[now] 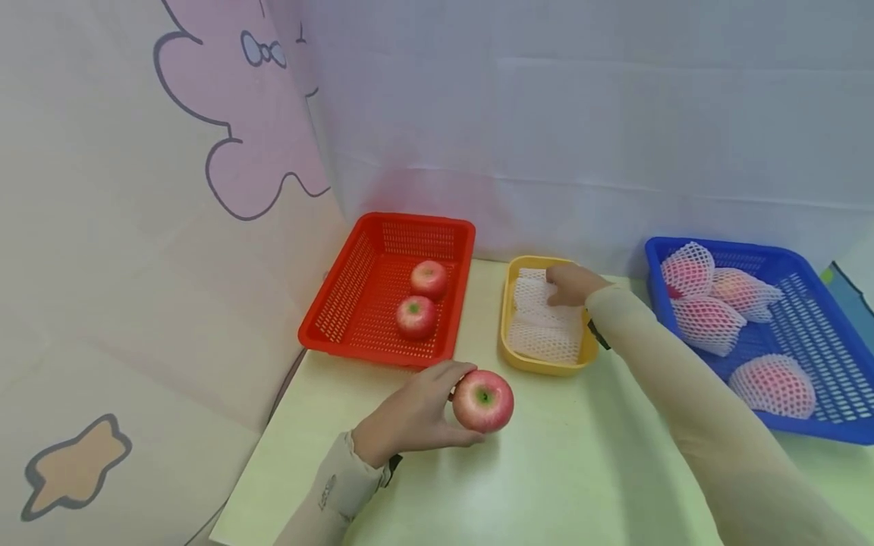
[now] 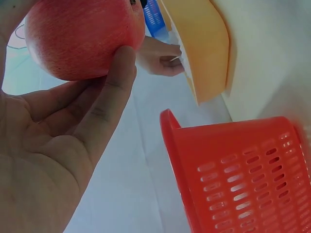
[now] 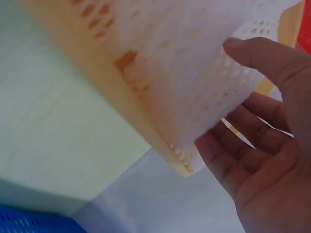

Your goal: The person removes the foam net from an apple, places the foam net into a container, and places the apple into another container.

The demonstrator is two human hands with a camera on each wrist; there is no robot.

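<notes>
My left hand [image 1: 419,413] grips a red apple [image 1: 483,402] over the near part of the table, thumb and fingers around its sides and the stem end facing up. My right hand [image 1: 576,284] reaches into the yellow tray [image 1: 507,318] of white foam fruit nets [image 1: 546,334]. In the right wrist view its thumb [image 3: 243,51] lies against a foam net [image 3: 194,82], the other fingertips are partly hidden at the net's edge, and a gap separates thumb and fingers. Two bare apples [image 1: 416,317] sit in the red basket [image 1: 382,355], just beyond the left hand.
At the right stands a blue basket [image 1: 829,341] holding several apples in foam nets [image 1: 710,324]. Light cloth walls [image 1: 614,136] rise behind and to the left of the pale green table [image 1: 546,470]. The yellow tray is between the two baskets.
</notes>
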